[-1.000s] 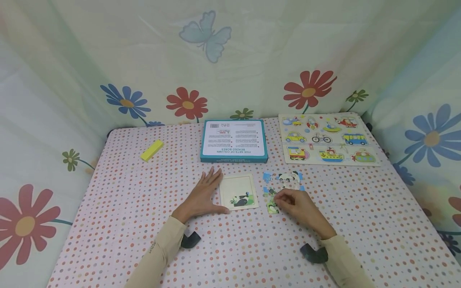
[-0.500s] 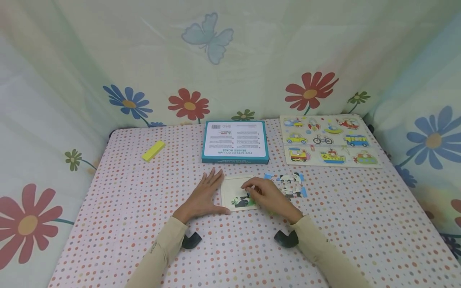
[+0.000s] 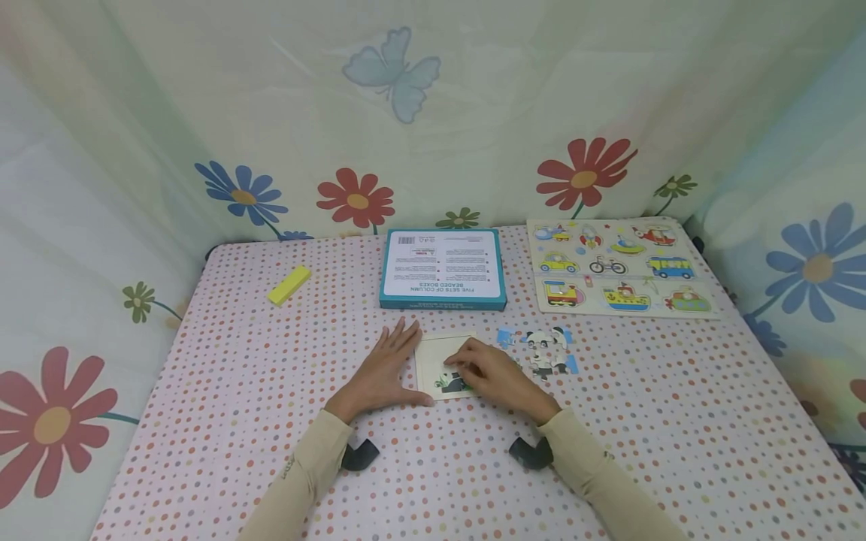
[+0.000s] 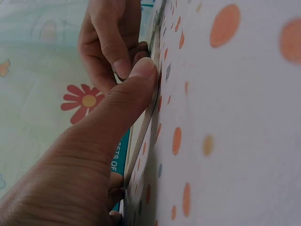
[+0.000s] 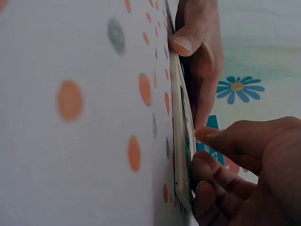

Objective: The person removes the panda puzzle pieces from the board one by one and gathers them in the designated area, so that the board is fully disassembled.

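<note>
A square puzzle board [image 3: 433,349] lies on the table, with part of a panda picture in its lower portion. My left hand [image 3: 379,376] is spread along the board's left side, its thumb resting at the front edge. My right hand [image 3: 497,379] is over the board's right part, fingertips pinching a puzzle piece that they mostly hide. In the right wrist view those fingers [image 5: 204,188] are low against the board [image 5: 178,141]. Loose panda puzzle pieces [image 3: 541,349] lie to the right of the board, some possibly hidden under my right hand.
A teal-edged box [image 3: 443,270] stands behind the board. At the back right lies a wooden vehicle puzzle [image 3: 619,267]. A yellow block [image 3: 289,285] sits at the left on the dotted tablecloth [image 3: 237,398]. A printed curtain [image 3: 284,113] surrounds the table.
My right hand has moved left from the loose pieces onto the board, then slightly further left over its picture. The left hand has stayed at the board's left side.
</note>
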### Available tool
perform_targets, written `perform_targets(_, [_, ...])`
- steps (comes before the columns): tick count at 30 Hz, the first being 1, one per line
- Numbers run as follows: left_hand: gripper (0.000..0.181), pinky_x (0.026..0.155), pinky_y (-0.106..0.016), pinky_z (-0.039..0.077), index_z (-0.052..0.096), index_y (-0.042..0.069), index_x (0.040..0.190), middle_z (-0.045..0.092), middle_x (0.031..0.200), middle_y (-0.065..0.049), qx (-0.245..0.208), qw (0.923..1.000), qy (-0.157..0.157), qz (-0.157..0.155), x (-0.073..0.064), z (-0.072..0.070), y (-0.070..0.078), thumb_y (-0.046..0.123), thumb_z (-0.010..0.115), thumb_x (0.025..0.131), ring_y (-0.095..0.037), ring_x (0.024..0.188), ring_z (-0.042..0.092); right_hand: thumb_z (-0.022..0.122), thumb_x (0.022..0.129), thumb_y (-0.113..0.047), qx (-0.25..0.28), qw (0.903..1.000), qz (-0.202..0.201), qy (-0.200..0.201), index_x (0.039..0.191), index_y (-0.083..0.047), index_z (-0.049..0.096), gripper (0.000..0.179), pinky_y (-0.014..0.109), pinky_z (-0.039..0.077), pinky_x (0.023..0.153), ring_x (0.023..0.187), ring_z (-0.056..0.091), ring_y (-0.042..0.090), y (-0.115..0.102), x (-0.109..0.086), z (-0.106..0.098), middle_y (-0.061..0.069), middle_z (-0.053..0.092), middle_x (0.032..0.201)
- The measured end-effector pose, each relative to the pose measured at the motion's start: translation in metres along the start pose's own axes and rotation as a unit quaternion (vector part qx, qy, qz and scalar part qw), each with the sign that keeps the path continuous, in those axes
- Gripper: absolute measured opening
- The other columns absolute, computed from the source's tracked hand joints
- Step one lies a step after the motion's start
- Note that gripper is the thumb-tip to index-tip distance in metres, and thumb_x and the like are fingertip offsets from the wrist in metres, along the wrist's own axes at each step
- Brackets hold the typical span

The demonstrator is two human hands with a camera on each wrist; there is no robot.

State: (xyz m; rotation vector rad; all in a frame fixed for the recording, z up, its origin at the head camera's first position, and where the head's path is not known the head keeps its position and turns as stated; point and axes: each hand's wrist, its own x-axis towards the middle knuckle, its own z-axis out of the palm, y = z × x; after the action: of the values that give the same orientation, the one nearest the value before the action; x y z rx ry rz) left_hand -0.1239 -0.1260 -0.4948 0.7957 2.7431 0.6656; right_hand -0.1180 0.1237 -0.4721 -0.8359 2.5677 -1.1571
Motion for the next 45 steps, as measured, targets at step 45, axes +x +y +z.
perform_targets(45, [0.120, 0.120, -0.039, -0.002, 0.017, 0.008, 0.154, 0.007, 0.162, -0.003, -0.006, 0.9999, 0.007, 0.004, -0.0005, -0.0004, 0.0013, 0.073, 0.069, 0.068, -0.021, 0.148, -0.005, 0.062, 0.093, -0.009, 0.081, 0.9948, 0.005, -0.061, 0.110, -0.017, 0.066, 0.020, 0.025, 0.044, 0.061, 0.065, 0.047, 0.011, -0.0001, -0.0013, -0.0019, -0.003, 0.063, 0.092])
